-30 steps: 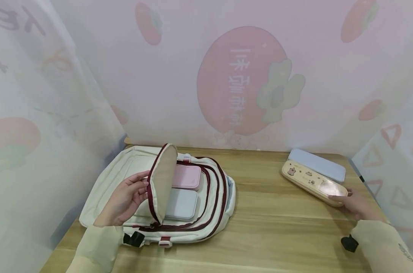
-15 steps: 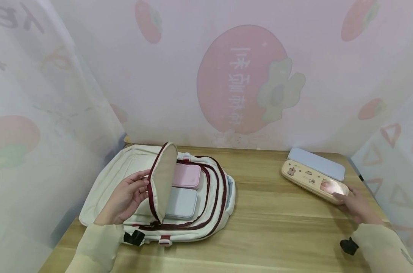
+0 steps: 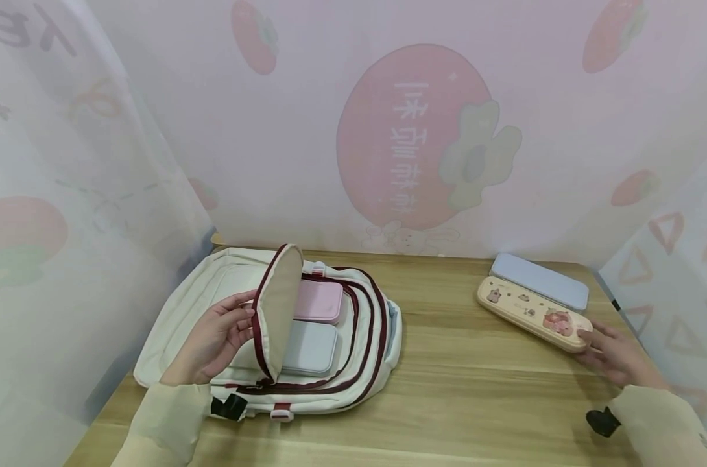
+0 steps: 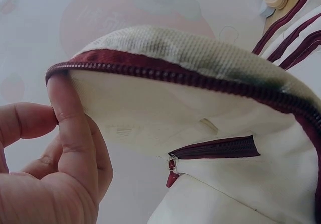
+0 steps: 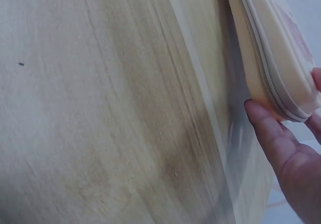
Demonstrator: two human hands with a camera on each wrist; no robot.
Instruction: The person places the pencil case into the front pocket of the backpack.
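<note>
Visibly, the left hand [image 3: 216,337] pinches the dark red zipped edge of the flap [image 3: 280,311] between thumb and fingers, and the flap stands raised above the open pocket of the cream backpack [image 3: 181,324]. The other fingers of that hand curl loosely below the edge. Inside the pocket lie a pink case [image 3: 321,300] and, nearer the person, a pale grey case [image 3: 311,349], both partly hidden by the flap. The backpack lies flat on the left side of the wooden table [image 3: 447,376]. Well apart from it, on the right, the right hand [image 3: 613,357] grips the near end of a yellow case [image 3: 519,308] printed with small cartoon figures, thumb on top and fingers underneath. The yellow case is at the right side of the table, slanting just in front of a pale lavender case [image 3: 543,280]; whether its whole underside touches the wood cannot be told. Cream sleeves [image 3: 169,421] cover both forearms, and a pale curtain [image 3: 295,175] printed with strawberries hangs behind the table.
</note>
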